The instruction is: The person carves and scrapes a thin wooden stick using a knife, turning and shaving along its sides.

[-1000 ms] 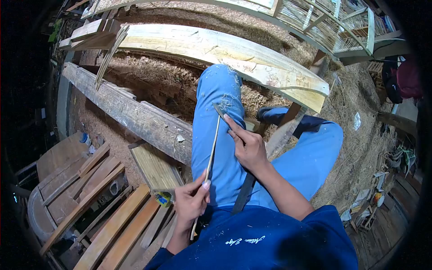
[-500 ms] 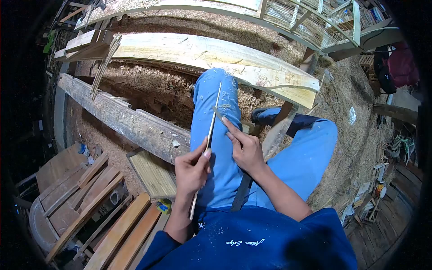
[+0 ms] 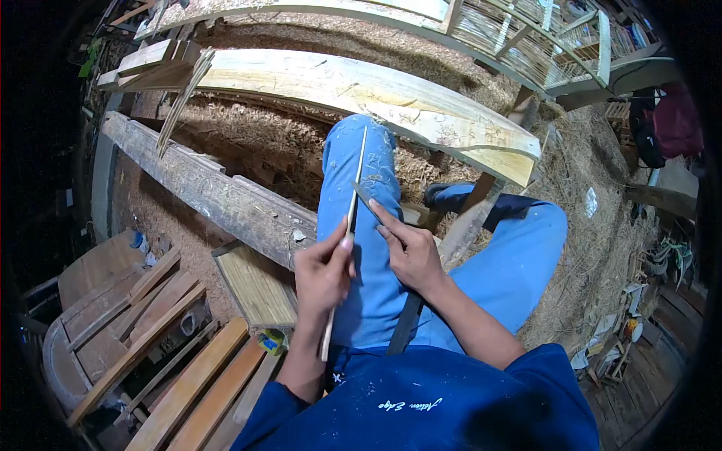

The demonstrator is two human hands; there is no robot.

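My left hand (image 3: 323, 272) is closed around a thin, pale strip of wood (image 3: 362, 159), which looks like split bamboo. The strip runs lengthwise over my raised thigh, its lower end showing below my wrist. In my right hand (image 3: 412, 259) is a knife (image 3: 365, 195); its blade tip crosses the strip just above my left hand. My index finger lies along the blade. A long dark handle (image 3: 406, 323) extends back from my right palm toward my waist. Fine shavings cling to the blue trousers (image 3: 342, 161) near the knee.
A broad pale plank (image 3: 301, 79) spans beyond my knee. A weathered beam (image 3: 203, 184) lies to the left, with a bundle of thin strips (image 3: 184, 101) leaning across it. Several boards (image 3: 188, 387) fill the lower left. Shavings cover the ground (image 3: 571, 255).
My left hand and the strip have shifted slightly, and the strip's lower end sits a little higher. The knife stays against the strip, and the whole view has tilted slightly.
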